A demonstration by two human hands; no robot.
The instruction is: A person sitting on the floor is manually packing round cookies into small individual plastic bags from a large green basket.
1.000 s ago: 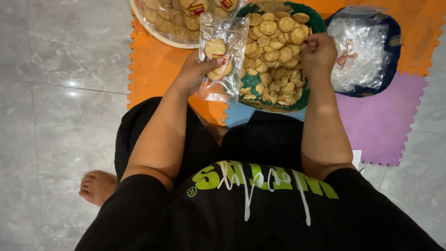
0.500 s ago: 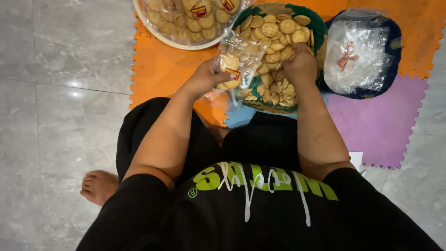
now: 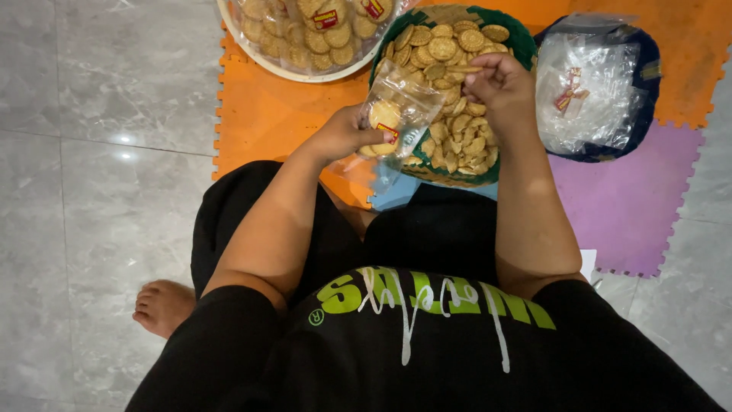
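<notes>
The left hand [image 3: 343, 136] grips a clear bag [image 3: 396, 111] at the basket's [image 3: 518, 38] near-left edge; the right hand [image 3: 499, 88] pinches 1 biscuit [image 3: 463, 69] over the basket.

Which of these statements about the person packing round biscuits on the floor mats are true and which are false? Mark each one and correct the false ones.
1. The left hand holds a clear plastic bag with biscuits in it. True.
2. The right hand rests on the grey floor tiles. False: it is over the green basket of loose biscuits, holding some of them.
3. The white round tray holds filled biscuit packets. True.
4. The dark blue container is full of loose biscuits. False: it holds empty clear bags.
5. The basket sits on foam mats. True.
</notes>
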